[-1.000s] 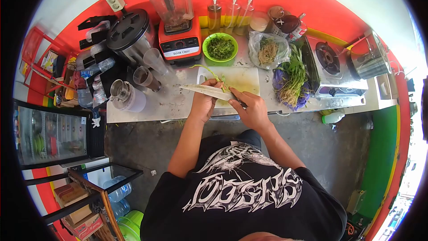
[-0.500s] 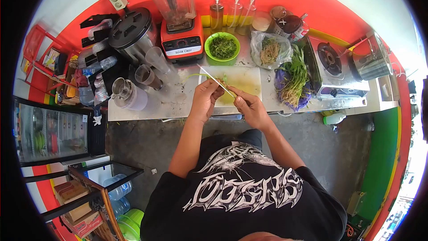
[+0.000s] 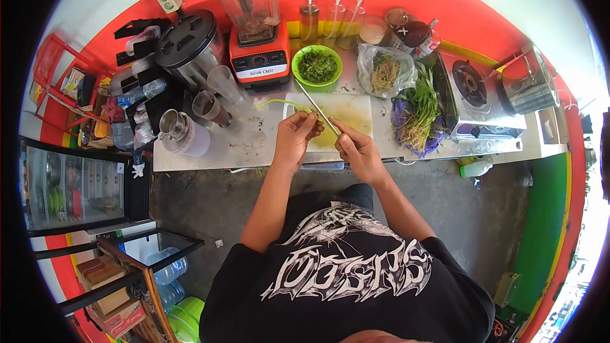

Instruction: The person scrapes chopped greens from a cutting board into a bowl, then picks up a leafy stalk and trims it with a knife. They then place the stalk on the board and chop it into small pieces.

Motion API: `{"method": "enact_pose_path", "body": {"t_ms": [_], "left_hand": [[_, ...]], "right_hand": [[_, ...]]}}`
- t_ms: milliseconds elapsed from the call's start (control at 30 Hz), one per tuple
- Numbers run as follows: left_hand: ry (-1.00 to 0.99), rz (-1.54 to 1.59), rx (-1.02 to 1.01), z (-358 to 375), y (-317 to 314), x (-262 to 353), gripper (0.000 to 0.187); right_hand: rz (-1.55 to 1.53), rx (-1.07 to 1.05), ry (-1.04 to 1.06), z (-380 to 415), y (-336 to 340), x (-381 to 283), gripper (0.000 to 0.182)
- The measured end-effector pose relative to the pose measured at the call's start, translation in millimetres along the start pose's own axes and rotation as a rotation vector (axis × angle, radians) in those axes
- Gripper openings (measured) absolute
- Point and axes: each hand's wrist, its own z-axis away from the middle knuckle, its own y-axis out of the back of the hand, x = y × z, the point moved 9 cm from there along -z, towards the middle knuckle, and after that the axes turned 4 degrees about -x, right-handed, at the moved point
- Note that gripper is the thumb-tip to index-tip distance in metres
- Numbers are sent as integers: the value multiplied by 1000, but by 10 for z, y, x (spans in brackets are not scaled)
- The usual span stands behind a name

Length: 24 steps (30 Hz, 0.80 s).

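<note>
Over the white cutting board (image 3: 359, 109), my left hand (image 3: 295, 141) pinches a thin green stem (image 3: 274, 101) that sticks out to the left. My right hand (image 3: 360, 154) grips a knife (image 3: 310, 98), its long blade slanting up and left just beside the left fingertips. The knife handle is mostly hidden in the fingers. Behind the board stands a lime-green bowl (image 3: 338, 78) of chopped greens (image 3: 317, 66). To the right lies a bunch of leafy greens with roots (image 3: 419, 114) on purple plastic. A clear plastic bag (image 3: 367, 63) holds cut roots.
A red blender (image 3: 259, 63), a steel canister (image 3: 190, 44), clear cups (image 3: 213, 109) and a jug (image 3: 182, 134) stand left. Pump bottles (image 3: 309, 22) line the wall. On the right, a gas stove (image 3: 473, 89) bears a steel pot (image 3: 532, 86).
The knife blade has turned and reaches slightly higher, its face now darker. The stem's free end has shifted up and left. Both hands stay nearly in place.
</note>
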Motion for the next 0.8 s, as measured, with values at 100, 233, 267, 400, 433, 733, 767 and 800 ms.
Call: {"method": "enact_pose_path", "body": {"t_ms": [100, 233, 267, 400, 433, 733, 767, 800], "left_hand": [[-18, 20, 4, 2, -24, -7, 16], [-35, 27, 6, 0, -40, 27, 16], [-25, 11, 11, -6, -32, 17, 16], [-21, -37, 9, 18, -116, 51, 17], [-32, -39, -9, 21, -163, 54, 17], [-22, -8, -28, 12, -231, 3, 16], [-26, -20, -41, 12, -242, 6, 16], [-26, -20, -41, 7, -236, 7, 16]], "right_hand": [[-3, -30, -12, -9, -10, -4, 43], [-8, -37, -7, -10, -47, 18, 42], [5, -18, 1, -8, -40, 19, 42], [63, -5, 25, -20, -47, -3, 42], [63, -3, 24, -22, -49, -7, 42], [14, 24, 61, -35, -25, -26, 44], [-1, 22, 63, -40, -25, -20, 44], [-15, 21, 64, -45, -24, -12, 44]]}}
